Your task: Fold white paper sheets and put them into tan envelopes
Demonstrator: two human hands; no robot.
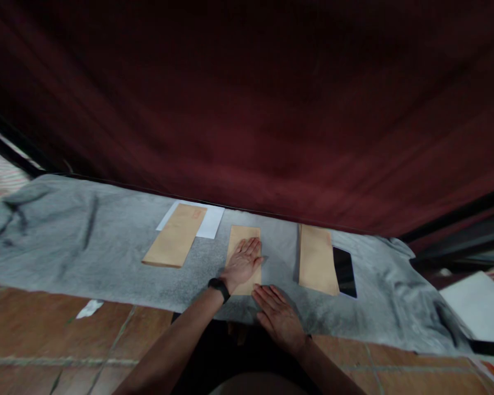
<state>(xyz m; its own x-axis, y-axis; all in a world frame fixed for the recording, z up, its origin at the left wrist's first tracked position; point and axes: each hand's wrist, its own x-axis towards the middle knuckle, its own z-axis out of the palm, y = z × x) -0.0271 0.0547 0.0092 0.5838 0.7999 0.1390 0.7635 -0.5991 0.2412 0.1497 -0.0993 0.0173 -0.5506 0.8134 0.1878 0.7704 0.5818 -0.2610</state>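
Observation:
My left hand (243, 262) lies flat, fingers stretched out, on top of a brown envelope (242, 235) in the middle of a grey cloth (107, 241). A black band sits on that wrist. My right hand (278, 316) rests flat and open on the cloth just below the envelope's near right corner. A second brown envelope (176, 236) lies to the left, partly over a white sheet (211, 220). A third brown envelope (316, 259) lies to the right.
A dark phone (344, 271) lies beside the right envelope. A dark red curtain (247, 109) hangs behind the cloth. Brown floor tiles (45, 334) run along the near side, with a white scrap (89, 308) on them. A white board (477, 305) sits at the right.

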